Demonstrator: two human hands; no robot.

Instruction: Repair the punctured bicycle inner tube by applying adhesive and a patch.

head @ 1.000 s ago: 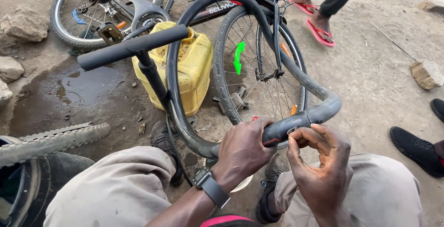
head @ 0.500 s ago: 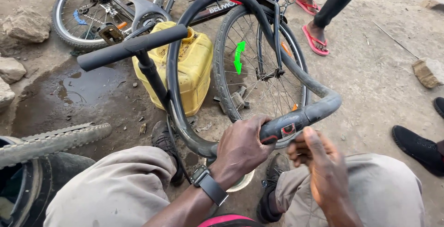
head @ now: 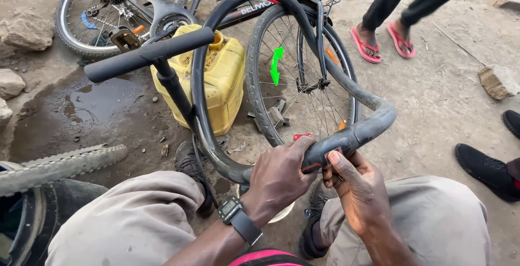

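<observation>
At far left, a knobby tyre [head: 59, 166] lies on damp ground. Next stands a black pump handle [head: 149, 54], with a yellow jerrycan [head: 225, 84] behind it and an upturned bicycle wheel [head: 300, 73] beside that. At centre, the left hand [head: 279, 176], a watch [head: 232, 210] on its wrist, is closed around the black inner tube [head: 355, 133], which loops up over the wheel. The right hand [head: 357, 193] touches the same stretch, its fingertips pinching the tube just beside the left. At right, 2 pink sandals [head: 382, 41] and a black shoe [head: 482, 163].
</observation>
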